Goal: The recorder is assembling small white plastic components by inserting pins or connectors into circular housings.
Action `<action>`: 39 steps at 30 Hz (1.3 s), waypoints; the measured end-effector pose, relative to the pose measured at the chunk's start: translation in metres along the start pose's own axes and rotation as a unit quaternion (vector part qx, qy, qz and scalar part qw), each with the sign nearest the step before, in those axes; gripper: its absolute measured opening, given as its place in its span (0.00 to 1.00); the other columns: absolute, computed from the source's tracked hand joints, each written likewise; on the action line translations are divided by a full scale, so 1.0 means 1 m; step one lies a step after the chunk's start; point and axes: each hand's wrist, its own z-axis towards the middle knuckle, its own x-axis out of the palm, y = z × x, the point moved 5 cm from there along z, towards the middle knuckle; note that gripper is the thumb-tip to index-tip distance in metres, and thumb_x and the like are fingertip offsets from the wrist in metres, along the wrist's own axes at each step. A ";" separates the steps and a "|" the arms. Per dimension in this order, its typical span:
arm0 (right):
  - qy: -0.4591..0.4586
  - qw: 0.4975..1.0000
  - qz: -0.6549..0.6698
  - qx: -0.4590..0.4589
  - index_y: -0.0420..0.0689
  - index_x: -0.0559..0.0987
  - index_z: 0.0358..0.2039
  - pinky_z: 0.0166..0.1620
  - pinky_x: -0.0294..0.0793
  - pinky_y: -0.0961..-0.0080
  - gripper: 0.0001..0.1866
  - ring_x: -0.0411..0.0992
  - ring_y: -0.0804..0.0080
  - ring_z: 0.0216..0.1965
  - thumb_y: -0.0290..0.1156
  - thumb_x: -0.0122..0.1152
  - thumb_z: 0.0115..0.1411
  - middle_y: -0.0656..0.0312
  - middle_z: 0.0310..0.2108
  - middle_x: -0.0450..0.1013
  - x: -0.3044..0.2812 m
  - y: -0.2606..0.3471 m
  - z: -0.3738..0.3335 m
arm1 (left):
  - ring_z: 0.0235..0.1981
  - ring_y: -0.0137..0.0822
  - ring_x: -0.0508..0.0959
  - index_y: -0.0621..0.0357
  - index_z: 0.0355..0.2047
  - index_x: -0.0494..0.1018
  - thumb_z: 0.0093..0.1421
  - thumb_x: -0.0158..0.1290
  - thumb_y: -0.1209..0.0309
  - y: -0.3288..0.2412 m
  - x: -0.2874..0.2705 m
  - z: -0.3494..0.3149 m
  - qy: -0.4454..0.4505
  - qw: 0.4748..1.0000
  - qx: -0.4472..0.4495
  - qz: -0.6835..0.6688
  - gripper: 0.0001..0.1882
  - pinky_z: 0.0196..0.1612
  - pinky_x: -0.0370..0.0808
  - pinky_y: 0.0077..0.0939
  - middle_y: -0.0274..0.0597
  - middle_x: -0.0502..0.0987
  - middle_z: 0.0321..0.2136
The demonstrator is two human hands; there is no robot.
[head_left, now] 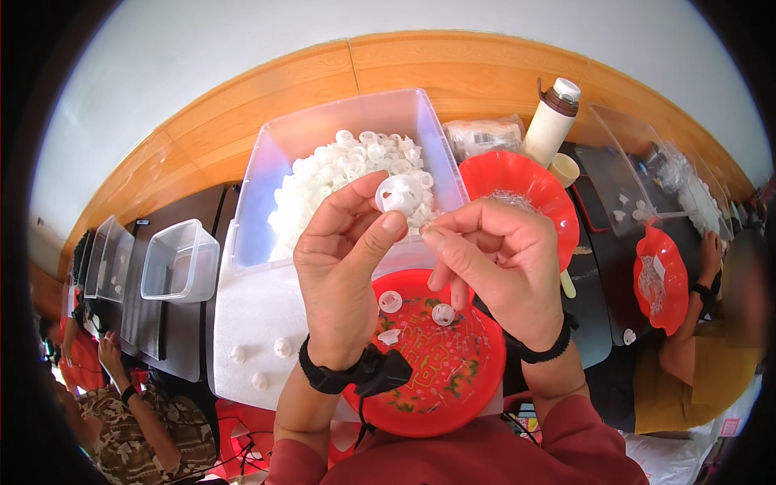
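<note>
My left hand (338, 263) pinches a round white plastic part (404, 192) with cut-out openings between thumb and fingers. Close to it on the right, my right hand (509, 259) has thumb and forefinger pressed together; whatever sits at their tips is too small to make out. Both hands are raised above a round red tray (491, 376) with a printed pattern. On that tray lie a few more white plastic parts (390, 302) and some thin clear bits. Beyond my hands, a clear plastic bin (279, 149) holds a heap of similar white parts (347, 166).
Several loose white parts (282, 347) lie on a white foam sheet (259, 311) at left. A scalloped red dish (558, 206), a thermos (552, 121) and a plastic-wrapped pack (482, 137) stand behind right. An open clear container (182, 263) is farther left. Other people sit on both sides.
</note>
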 end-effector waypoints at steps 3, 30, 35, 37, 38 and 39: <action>0.011 1.000 0.021 0.013 0.34 0.77 0.33 0.18 0.63 0.90 0.06 0.70 0.86 0.18 0.25 0.59 0.60 0.63 0.19 0.74 0.001 0.000 -0.001 | 0.35 0.22 0.74 0.64 0.47 0.73 0.54 0.57 0.83 0.000 0.001 0.000 0.001 1.000 0.009 0.012 0.18 0.42 0.73 0.17 0.32 0.75 0.35; 0.007 0.999 0.042 0.016 0.31 0.77 0.31 0.17 0.69 0.87 0.09 0.70 0.85 0.17 0.27 0.60 0.59 0.61 0.17 0.73 -0.003 -0.003 0.003 | 0.40 0.28 0.75 0.64 0.41 0.73 0.51 0.58 0.86 0.000 0.004 -0.001 0.038 0.998 0.043 0.006 0.16 0.46 0.72 0.23 0.40 0.77 0.37; 0.010 0.999 0.034 0.031 0.31 0.77 0.31 0.17 0.70 0.87 0.10 0.70 0.85 0.17 0.28 0.61 0.59 0.61 0.17 0.73 -0.003 -0.004 0.004 | 0.41 0.29 0.74 0.64 0.41 0.73 0.51 0.58 0.87 0.000 0.002 -0.001 0.039 0.998 0.051 0.009 0.17 0.46 0.73 0.23 0.41 0.77 0.37; 0.012 0.999 0.031 0.030 0.31 0.77 0.31 0.17 0.71 0.87 0.10 0.70 0.85 0.17 0.28 0.61 0.59 0.61 0.17 0.73 -0.004 -0.004 0.004 | 0.41 0.29 0.74 0.64 0.42 0.73 0.50 0.58 0.87 0.000 0.002 -0.001 0.040 0.998 0.052 0.018 0.17 0.45 0.73 0.24 0.41 0.77 0.38; 0.014 0.999 0.029 0.030 0.30 0.77 0.30 0.17 0.71 0.87 0.10 0.70 0.85 0.17 0.28 0.61 0.59 0.61 0.17 0.73 -0.004 -0.004 0.004 | 0.41 0.29 0.74 0.64 0.42 0.73 0.50 0.58 0.87 0.000 0.003 -0.001 0.041 0.998 0.051 0.018 0.17 0.45 0.73 0.24 0.41 0.77 0.38; 0.014 0.999 0.029 0.030 0.30 0.77 0.30 0.17 0.71 0.87 0.10 0.70 0.85 0.17 0.28 0.61 0.59 0.61 0.17 0.73 -0.004 -0.004 0.004 | 0.41 0.29 0.74 0.65 0.42 0.73 0.50 0.58 0.87 0.000 0.003 -0.001 0.040 0.998 0.053 0.017 0.17 0.45 0.74 0.24 0.41 0.76 0.37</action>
